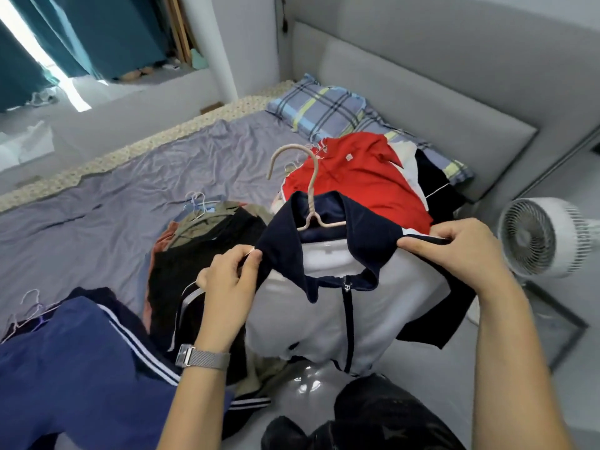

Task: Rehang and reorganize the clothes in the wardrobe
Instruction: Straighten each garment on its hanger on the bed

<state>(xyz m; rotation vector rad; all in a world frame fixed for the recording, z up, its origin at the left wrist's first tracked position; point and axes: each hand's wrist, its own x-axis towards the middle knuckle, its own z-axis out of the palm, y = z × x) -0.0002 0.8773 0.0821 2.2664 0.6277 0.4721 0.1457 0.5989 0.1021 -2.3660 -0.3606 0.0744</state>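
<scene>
A grey zip jacket (324, 316) with a navy collar hangs in front of me on a beige hanger (310, 193) whose hook points up and left. My left hand (227, 284), with a mesh watch on the wrist, pinches the jacket's left shoulder by the collar tip. My right hand (461, 251) pinches its right shoulder at the dark sleeve seam. Behind the jacket lies a red polo shirt (357, 177) on a pile. A dark pile of clothes (201, 251) lies left of it, and a blue striped garment (81, 362) lies at the lower left.
Everything rests on a bed with a lilac sheet (113, 196) and a plaid pillow (324, 108) against a grey headboard (422, 86). A white fan (545, 238) stands on the floor at right. Thin wire hangers (198, 203) stick out of the piles.
</scene>
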